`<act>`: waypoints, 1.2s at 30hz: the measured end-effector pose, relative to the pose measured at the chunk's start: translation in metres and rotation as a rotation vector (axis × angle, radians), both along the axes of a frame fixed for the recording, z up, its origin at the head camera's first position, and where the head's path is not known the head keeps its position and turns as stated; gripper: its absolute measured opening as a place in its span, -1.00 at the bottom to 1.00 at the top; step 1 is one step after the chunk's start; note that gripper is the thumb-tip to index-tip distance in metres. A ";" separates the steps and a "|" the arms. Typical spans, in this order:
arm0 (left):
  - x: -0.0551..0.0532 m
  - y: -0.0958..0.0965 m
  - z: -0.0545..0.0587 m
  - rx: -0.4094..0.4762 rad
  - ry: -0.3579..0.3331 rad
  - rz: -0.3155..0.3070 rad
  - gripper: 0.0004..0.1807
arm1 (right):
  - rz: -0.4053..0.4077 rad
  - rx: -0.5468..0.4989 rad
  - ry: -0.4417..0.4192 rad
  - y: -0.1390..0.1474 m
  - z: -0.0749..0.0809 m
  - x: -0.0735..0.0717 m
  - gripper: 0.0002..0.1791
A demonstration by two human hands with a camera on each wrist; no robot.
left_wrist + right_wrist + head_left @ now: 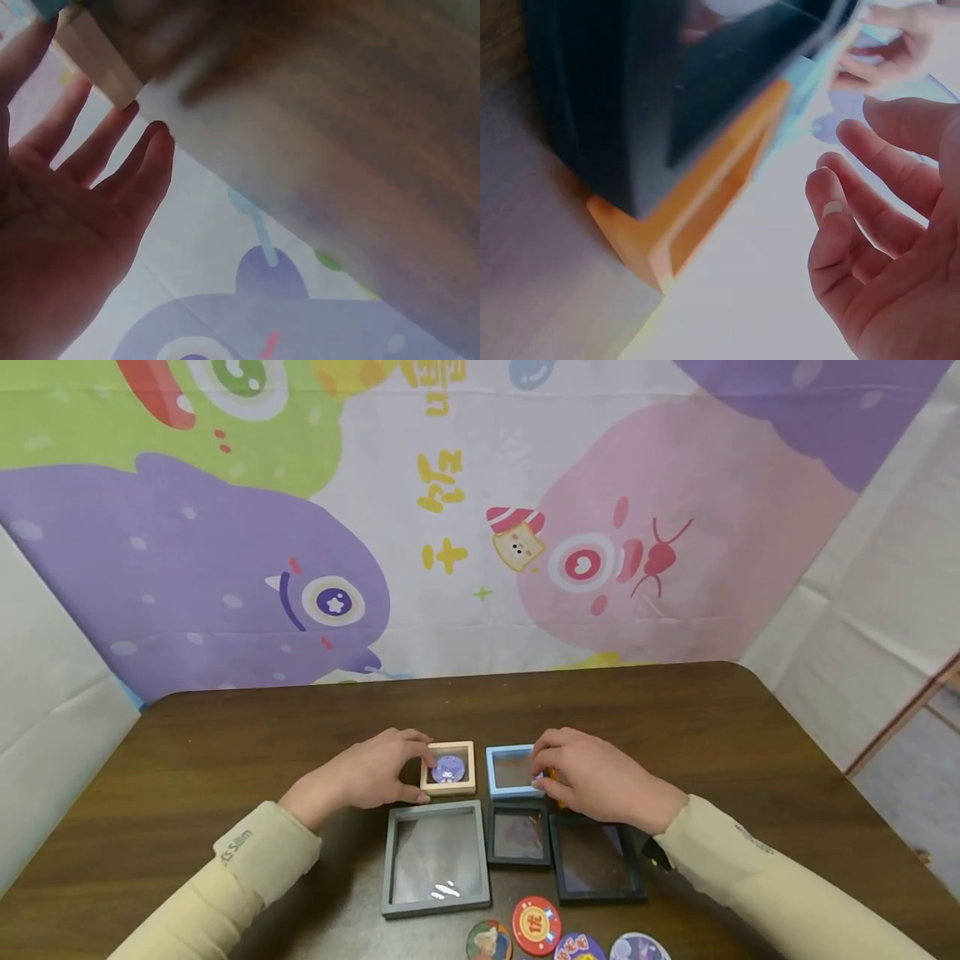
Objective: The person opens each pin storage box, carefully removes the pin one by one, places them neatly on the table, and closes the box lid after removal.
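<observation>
My left hand (378,768) is at the left end of a small beige wooden frame (471,768), the thumb at its near corner and the fingers at its far side. A round purple badge (448,769) shows within that frame. In the left wrist view, fingertips touch the edge of the beige frame (101,60). My right hand (600,777) hovers with bent, loose fingers at the right side of a light-blue frame (513,748). An orange frame (705,195) stands below this hand, largely hidden in the head view; the right wrist view shows a gap between them.
Closer to me lie a large grey frame (386,860), a small black frame (517,862) and a larger black frame (600,896). Several round badges, among them a red one (537,925), lie at the near edge. A cartoon cloth (450,635) hangs behind the table (300,710).
</observation>
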State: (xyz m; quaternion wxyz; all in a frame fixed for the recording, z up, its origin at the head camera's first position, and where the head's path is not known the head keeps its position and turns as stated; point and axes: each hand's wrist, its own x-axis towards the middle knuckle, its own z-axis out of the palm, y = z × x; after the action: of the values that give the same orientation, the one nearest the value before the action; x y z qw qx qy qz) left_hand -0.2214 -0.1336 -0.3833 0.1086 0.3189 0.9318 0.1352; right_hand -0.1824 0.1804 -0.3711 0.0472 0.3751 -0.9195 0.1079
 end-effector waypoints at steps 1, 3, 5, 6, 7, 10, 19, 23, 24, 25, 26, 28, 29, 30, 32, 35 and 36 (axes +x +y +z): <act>0.000 0.001 -0.001 0.009 0.004 0.008 -0.63 | -0.007 -0.021 -0.002 0.002 0.002 0.002 -0.90; 0.000 0.001 -0.003 0.031 0.025 0.012 -0.66 | -0.022 -0.066 -0.008 0.005 0.006 0.005 -0.89; 0.000 0.000 -0.004 0.069 0.053 0.012 -0.67 | -0.033 -0.110 -0.014 0.008 0.008 0.007 -0.89; 0.000 -0.001 -0.004 0.093 0.070 0.013 -0.68 | -0.038 -0.135 -0.016 0.009 0.009 0.009 -0.89; 0.000 -0.002 -0.004 0.124 0.089 0.011 -0.68 | -0.043 -0.158 -0.016 0.010 0.009 0.010 -0.89; 0.002 -0.002 0.001 0.229 0.135 -0.001 -0.70 | -0.065 -0.224 -0.021 0.012 0.009 0.013 -0.86; 0.029 0.022 0.023 0.494 0.087 -0.064 -0.73 | -0.092 -0.429 -0.090 -0.003 0.010 0.025 -0.33; 0.044 0.033 0.030 0.586 0.090 -0.100 -0.72 | -0.065 -0.510 -0.127 -0.010 0.008 0.032 -0.15; 0.047 0.035 0.031 0.602 0.096 -0.107 -0.72 | -0.062 -0.513 -0.128 -0.011 0.008 0.034 -0.13; 0.050 0.037 0.033 0.614 0.104 -0.110 -0.71 | -0.060 -0.514 -0.129 -0.011 0.007 0.035 -0.12; 0.052 0.038 0.034 0.626 0.113 -0.113 -0.71 | -0.054 -0.519 -0.128 -0.012 0.007 0.036 -0.12; 0.057 0.041 0.036 0.635 0.144 -0.114 -0.71 | -0.043 -0.543 -0.141 -0.012 0.007 0.038 -0.13; 0.059 0.042 0.037 0.638 0.161 -0.113 -0.70 | -0.041 -0.560 -0.152 -0.013 0.007 0.039 -0.13; 0.061 0.043 0.037 0.642 0.178 -0.111 -0.69 | -0.040 -0.575 -0.161 -0.013 0.007 0.040 -0.13; 0.064 0.044 0.038 0.652 0.208 -0.110 -0.69 | -0.039 -0.601 -0.178 -0.014 0.007 0.043 -0.13; 0.067 0.045 0.038 0.664 0.242 -0.111 -0.66 | -0.044 -0.625 -0.198 -0.015 0.006 0.045 -0.13; 0.068 0.045 0.038 0.667 0.247 -0.114 -0.65 | -0.048 -0.629 -0.204 -0.015 0.006 0.046 -0.12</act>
State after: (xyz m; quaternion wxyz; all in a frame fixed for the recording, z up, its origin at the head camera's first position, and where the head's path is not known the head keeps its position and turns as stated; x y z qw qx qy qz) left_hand -0.1538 -0.0886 -0.3449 -0.1075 0.4020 0.8233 0.3860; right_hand -0.1366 0.1650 -0.3654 0.0710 0.3075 -0.8496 0.4226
